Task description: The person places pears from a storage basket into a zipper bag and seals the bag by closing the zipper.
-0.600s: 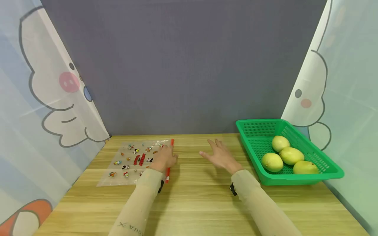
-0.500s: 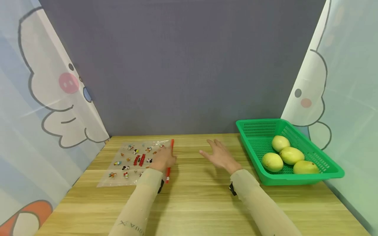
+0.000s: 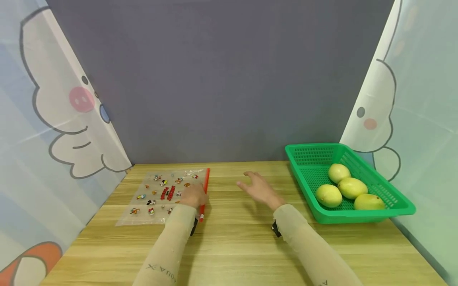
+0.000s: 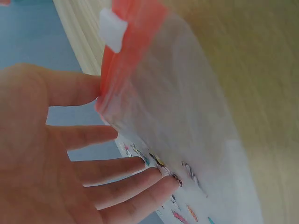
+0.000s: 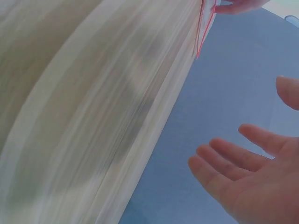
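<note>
A clear zip bag [image 3: 139, 217] with small cartoon prints and a red zip edge [image 3: 206, 178] lies flat on the table's left side. Over its right part is my left hand [image 3: 193, 195]. In the left wrist view, the thumb [image 4: 74, 89] of that hand touches the red edge beside a white slider [image 4: 113, 30], while the other fingers [image 4: 110, 172] extend over the printed film. My right hand [image 3: 262, 189] hovers above the wood to the bag's right, fingers spread and holding nothing; the right wrist view has its palm [image 5: 261, 191] in sight.
A green plastic basket [image 3: 311, 204] stands at the right with several yellow oval fruits [image 3: 352, 188] inside. Behind the wooden table [image 3: 232, 250] rises a grey panel [image 3: 229, 87], with cartoon-printed curtains [image 3: 422, 119] on both sides.
My left hand has drawn back slightly toward me, baring more of the red edge and prints. My right hand has shifted a little to the left. Basket and fruits stay put.
</note>
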